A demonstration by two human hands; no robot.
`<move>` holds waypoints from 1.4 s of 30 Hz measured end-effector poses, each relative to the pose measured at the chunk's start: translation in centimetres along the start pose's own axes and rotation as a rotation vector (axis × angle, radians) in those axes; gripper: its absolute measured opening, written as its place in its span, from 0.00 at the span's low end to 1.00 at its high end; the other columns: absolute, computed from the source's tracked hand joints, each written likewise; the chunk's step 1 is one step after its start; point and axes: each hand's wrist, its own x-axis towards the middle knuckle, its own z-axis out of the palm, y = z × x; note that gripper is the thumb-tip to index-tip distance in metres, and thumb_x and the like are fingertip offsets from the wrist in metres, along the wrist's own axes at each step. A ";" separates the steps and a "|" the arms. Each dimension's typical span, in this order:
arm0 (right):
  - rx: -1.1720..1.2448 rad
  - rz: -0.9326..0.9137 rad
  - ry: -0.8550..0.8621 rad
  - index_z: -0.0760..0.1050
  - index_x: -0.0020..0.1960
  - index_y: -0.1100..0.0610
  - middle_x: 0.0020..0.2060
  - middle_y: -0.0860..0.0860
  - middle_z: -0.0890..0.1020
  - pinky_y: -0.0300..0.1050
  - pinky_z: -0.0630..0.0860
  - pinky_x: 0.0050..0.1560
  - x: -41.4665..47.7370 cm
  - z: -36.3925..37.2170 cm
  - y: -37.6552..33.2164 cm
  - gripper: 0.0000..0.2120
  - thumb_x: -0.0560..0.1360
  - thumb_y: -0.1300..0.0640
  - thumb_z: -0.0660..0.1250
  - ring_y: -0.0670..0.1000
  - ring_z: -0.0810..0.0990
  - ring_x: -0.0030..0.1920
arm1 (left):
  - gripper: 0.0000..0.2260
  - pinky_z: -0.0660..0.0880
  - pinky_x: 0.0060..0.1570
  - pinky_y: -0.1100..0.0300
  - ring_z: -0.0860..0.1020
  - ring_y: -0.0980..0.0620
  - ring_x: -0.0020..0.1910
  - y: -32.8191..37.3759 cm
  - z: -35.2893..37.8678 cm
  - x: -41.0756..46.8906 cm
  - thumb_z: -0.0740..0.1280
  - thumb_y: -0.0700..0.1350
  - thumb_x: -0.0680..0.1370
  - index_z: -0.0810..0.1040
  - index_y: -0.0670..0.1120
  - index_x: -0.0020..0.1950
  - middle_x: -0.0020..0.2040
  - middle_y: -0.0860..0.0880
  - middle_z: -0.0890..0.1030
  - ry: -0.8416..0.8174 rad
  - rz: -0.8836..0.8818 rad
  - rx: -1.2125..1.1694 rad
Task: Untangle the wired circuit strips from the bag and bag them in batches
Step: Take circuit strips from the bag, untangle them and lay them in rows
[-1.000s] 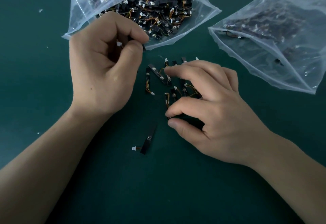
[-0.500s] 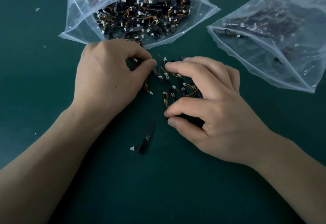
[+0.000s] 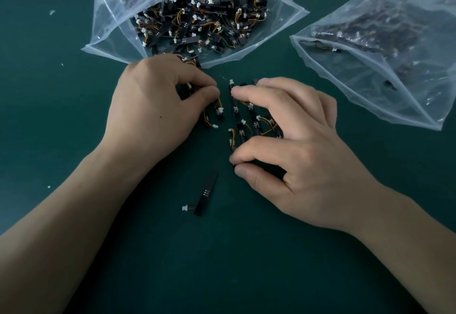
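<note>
Wired circuit strips are lying clustered mid-table under the right hand. Its curled fingers are pressing on them, and the thumb and a finger are pinching one end. At nine o'clock of them, the left hand is clenching around one strip. An open bag is gaping at twelve o'clock, a second bag at two, and a lone strip at six.

I'm counting two bags: open bag, second bag; two hands: left hand, right hand; one lone strip; clustered strips overlapping, uncountable.
</note>
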 end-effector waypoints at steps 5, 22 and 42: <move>-0.013 0.003 0.007 0.84 0.48 0.45 0.76 0.51 0.71 0.53 0.55 0.73 0.0 0.1 0.0 0.04 0.79 0.49 0.71 0.56 0.64 0.78 | 0.05 0.73 0.47 0.62 0.79 0.57 0.43 -0.1 0.1 -0.1 0.75 0.53 0.78 0.88 0.56 0.51 0.45 0.57 0.83 -0.007 0.004 -0.004; 0.005 0.012 -0.018 0.84 0.50 0.44 0.76 0.49 0.70 0.52 0.54 0.74 0.0 0.1 0.2 0.04 0.80 0.46 0.71 0.55 0.63 0.79 | 0.06 0.78 0.49 0.52 0.81 0.54 0.44 0.1 0.2 -0.2 0.73 0.54 0.79 0.88 0.56 0.52 0.46 0.56 0.84 -0.008 0.023 0.010; 0.008 0.042 0.013 0.84 0.48 0.46 0.74 0.49 0.72 0.51 0.54 0.74 0.3 0.2 -0.1 0.04 0.79 0.49 0.71 0.54 0.65 0.77 | 0.07 0.77 0.50 0.56 0.81 0.56 0.45 0.3 0.1 0.0 0.72 0.54 0.79 0.88 0.56 0.52 0.46 0.57 0.84 -0.012 0.020 0.017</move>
